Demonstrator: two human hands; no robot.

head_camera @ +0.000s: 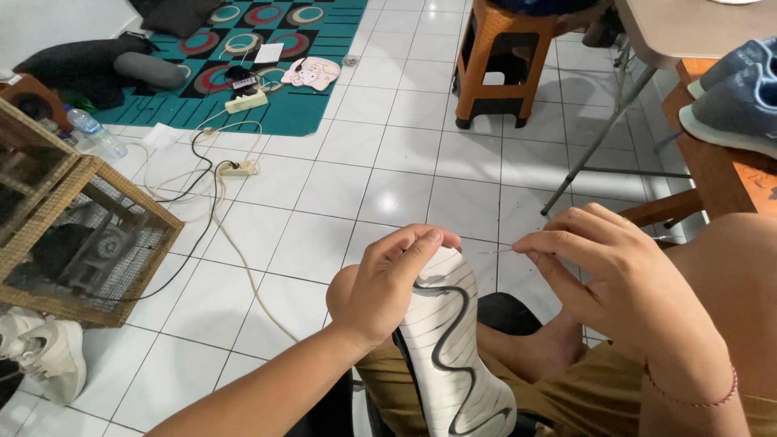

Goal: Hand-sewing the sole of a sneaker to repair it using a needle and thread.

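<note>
Right now your left hand (380, 291) is wrapped around the toe end of a white shoe (457, 348), fingers curled over its tip and thumb pressed against the sole. That sole faces up at you, white with thin dark lines and one wavy black stripe running along it, and the shoe rests in your lap over tan shorts (583, 396). Your right hand (623, 283) sits just beside the toe, thumb and forefinger pinched on a thin needle (500, 250) whose point aims left toward the shoe's tip; whether the point touches the shoe is too fine to tell. A thin red bracelet (696, 398) circles that wrist.

Beyond your knees lies a white tiled floor (388, 154). To your left stands a wooden wire-mesh cage (81, 243), with a pale sneaker (48, 356) on the tiles just below it and a plastic water bottle (97, 133) above it. Cream and black cables (206, 186) trail across the tiles to a power strip (239, 168). Farther off is a teal rug with ring patterns (267, 48), carrying a second power strip and a few small items. An orange plastic stool (506, 61) stands ahead of you, and at the right a wooden bench (712, 162) holds a grey-blue sneaker (740, 101).
</note>
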